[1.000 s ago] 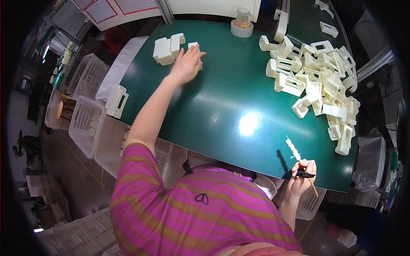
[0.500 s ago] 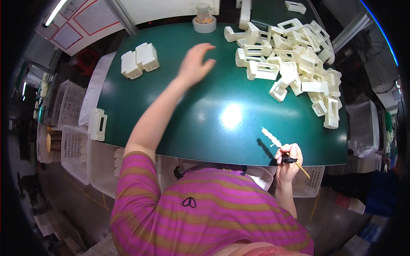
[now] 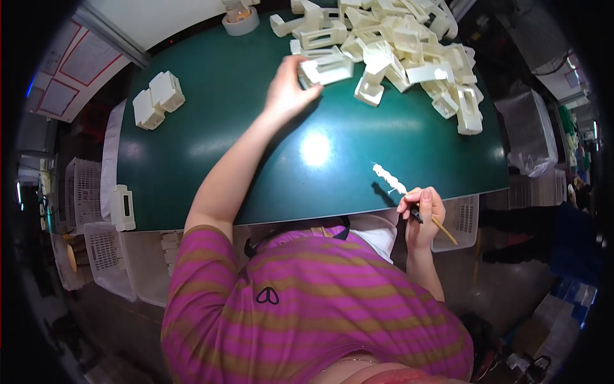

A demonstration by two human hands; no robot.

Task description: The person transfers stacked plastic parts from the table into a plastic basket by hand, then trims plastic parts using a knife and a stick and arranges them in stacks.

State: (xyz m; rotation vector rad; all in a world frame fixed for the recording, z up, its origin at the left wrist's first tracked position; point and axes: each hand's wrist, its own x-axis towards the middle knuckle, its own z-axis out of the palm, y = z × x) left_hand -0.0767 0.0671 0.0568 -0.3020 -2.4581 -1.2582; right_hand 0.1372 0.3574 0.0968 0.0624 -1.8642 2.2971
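My left hand (image 3: 289,89) is at the near left edge of the pile of cream plastic parts (image 3: 409,48), its thumb and fingers around the end of one cream part (image 3: 332,69) with a rectangular opening. My right hand (image 3: 423,208) is closed on a thin wooden stick (image 3: 444,230) near the table's front edge. White wrapped material (image 3: 388,178) covers the stick's far end, and a small black object (image 3: 416,214) sits between the fingers. Two cream blocks (image 3: 158,100) stand together at the left of the green table (image 3: 224,153).
Another cream part (image 3: 123,208) lies at the table's left front corner. A glass jar (image 3: 235,9) stands in a white ring (image 3: 241,23) at the back. White plastic crates (image 3: 103,259) are below the table's left edge, and another crate (image 3: 459,221) is at the right front.
My left hand has moved right from beside the cream blocks to the pile and closed on a part there. The view has shifted. My right hand still holds the stick, now turned slightly.
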